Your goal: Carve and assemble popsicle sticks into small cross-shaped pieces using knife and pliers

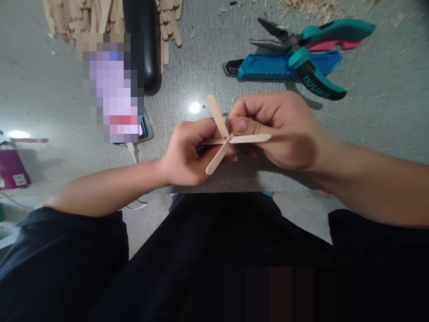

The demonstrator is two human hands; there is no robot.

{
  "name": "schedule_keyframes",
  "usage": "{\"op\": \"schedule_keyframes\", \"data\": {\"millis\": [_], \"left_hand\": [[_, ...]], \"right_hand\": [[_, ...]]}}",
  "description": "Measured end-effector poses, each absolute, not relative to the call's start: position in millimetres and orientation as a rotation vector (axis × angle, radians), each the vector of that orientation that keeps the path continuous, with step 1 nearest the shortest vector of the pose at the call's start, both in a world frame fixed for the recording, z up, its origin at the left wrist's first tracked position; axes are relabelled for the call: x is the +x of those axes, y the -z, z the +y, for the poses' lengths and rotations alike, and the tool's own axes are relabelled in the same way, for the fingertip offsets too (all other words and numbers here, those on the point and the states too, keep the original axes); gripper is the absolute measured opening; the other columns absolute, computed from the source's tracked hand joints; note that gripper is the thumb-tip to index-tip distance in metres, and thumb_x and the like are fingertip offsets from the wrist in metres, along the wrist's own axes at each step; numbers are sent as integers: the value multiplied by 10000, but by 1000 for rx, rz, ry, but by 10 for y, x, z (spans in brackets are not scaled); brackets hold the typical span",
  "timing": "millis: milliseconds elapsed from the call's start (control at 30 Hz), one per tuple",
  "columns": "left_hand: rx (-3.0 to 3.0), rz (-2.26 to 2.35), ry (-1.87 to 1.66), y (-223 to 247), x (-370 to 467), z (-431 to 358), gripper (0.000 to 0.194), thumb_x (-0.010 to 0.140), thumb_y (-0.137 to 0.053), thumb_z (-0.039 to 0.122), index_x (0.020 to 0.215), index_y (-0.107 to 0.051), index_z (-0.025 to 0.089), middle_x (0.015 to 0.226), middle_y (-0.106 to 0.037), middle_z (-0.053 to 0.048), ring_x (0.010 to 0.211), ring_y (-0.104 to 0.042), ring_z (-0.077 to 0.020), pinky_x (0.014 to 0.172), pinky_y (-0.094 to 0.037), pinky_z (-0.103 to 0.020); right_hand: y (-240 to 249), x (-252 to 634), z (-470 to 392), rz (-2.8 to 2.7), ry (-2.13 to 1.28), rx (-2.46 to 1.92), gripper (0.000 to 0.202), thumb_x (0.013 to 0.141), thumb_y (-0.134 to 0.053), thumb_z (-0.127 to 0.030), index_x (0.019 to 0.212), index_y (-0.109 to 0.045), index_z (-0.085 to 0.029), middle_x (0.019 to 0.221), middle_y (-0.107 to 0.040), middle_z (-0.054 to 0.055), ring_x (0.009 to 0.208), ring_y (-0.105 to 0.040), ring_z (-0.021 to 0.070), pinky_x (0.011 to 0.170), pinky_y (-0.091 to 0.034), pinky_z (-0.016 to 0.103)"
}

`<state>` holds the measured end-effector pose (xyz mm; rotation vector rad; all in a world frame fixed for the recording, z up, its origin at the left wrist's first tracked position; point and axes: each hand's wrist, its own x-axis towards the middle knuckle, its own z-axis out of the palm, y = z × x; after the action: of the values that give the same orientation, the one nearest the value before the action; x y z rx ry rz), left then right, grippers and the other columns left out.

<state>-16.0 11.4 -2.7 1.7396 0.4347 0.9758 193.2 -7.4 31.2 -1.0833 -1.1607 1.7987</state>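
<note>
pale tan stick propeller [229, 139], bright blue cutter [264, 67], teal-and-black pliers [295, 42], streaky grey table [197, 62], purple box [12, 166]

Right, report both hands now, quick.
Left hand: closed, holding the propeller-shaped wooden piece.
Right hand: closed in a pinch beside its centre; anything pinched is hidden.

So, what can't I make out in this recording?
All in the head view:
Back of the three-armed wooden stick piece: hidden behind its front and the left hand.
What the right hand pinches, if anything: covered by its fingers.
Phone screen: pixelated.
Part of the utility knife: under the pliers.
Craft sticks, wood shavings: cut off by the top edge.
</note>
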Motion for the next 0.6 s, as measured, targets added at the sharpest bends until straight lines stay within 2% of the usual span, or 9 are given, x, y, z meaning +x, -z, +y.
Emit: {"op": "schedule_keyframes", "data": {"millis": [100,267,467,600], "left_hand": [[1734,420,-983,33,-168,124,114,1100,-765,226,989,-738,224,835,-865,0,655,-809,-142,549,-613,-226],[1621,429,-957,-18,-151,106,134,1096,-779,217,971,-731,219,848,-867,-2,745,-851,-157,617,-638,-235],[1532,497,-852,-45,-155,121,339,1102,-809,521,933,-744,235,825,-828,-8,691,-785,-170,602,-619,-317],[1536,549,-855,-8,-169,110,430,1158,-697,586,904,-716,239,719,-698,2,584,-630,-135,539,-522,-315]], "right_hand": [[-270,1882,-134,-1116,-1747,-1093,511,982,-935,-613,779,-645,-245,646,-711,4,489,-541,117,407,-333,301],[-246,1921,-110,-1160,-1824,-1062,547,1013,-891,-654,752,-649,-238,635,-702,1,482,-539,101,404,-337,278],[-387,2033,-7,-1208,-1914,-1033,553,956,-947,-671,761,-702,-216,690,-750,-3,541,-570,90,453,-381,239],[-406,2030,-11,-1081,-2040,-1019,575,952,-956,-662,745,-656,-217,630,-618,-40,530,-543,78,482,-409,236]]}}
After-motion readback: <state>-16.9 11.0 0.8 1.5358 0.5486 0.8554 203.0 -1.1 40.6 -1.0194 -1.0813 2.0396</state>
